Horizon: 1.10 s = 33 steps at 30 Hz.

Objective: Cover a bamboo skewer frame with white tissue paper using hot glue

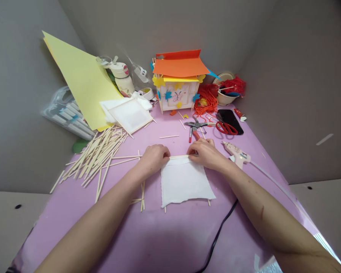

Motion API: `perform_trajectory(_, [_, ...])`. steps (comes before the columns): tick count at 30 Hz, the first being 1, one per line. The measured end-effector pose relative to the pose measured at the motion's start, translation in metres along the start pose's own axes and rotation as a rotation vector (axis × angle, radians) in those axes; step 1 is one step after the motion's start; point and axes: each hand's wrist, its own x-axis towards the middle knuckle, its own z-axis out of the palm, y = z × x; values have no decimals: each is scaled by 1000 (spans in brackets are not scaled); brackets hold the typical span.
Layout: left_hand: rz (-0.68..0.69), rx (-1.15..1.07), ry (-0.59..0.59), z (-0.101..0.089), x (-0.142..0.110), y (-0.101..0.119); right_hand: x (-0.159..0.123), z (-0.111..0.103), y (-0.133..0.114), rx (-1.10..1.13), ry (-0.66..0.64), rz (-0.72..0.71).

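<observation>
**Wooden stick [179,156] held along a white sheet [184,182]**

Two bare forearms [88,223] reach in from the bottom of view across a pink surface [159,246]. At left lies a heap of thin sticks [98,159]. The left grip [152,159] and right grip [204,153] are both closed, pinching the stick's two ends level against the sheet's top edge. The sheet lies flat below; pressure shared evenly by both suits a straight edge. Just right of the right grip, a glue gun [235,153] lies on its side.

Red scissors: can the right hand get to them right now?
Probably yes: the right hand sits close to the red scissors, with nothing but pink tabletop between them, though it would have to leave the stick it presses.
</observation>
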Motion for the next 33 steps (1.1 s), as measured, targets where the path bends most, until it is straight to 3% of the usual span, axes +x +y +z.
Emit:
perform_trajectory(12, [-78,-96,-31,2,10,-1,7,6,-1,-2,-7,67])
perform_trajectory(20, [-71,-90,12,5,4,1,4,6,-5,-13,9,85])
perform_trajectory(24, [10,-113,125,7,-3,-5,-3,5,-6,24,43,64])
perform_trajectory(28, [-14,-149,262,9,-11,-13,-3,5,-10,55,56,19])
perform_trajectory(33, [-5,-120,217,15,-13,-10,9,11,-23,79,49,-44])
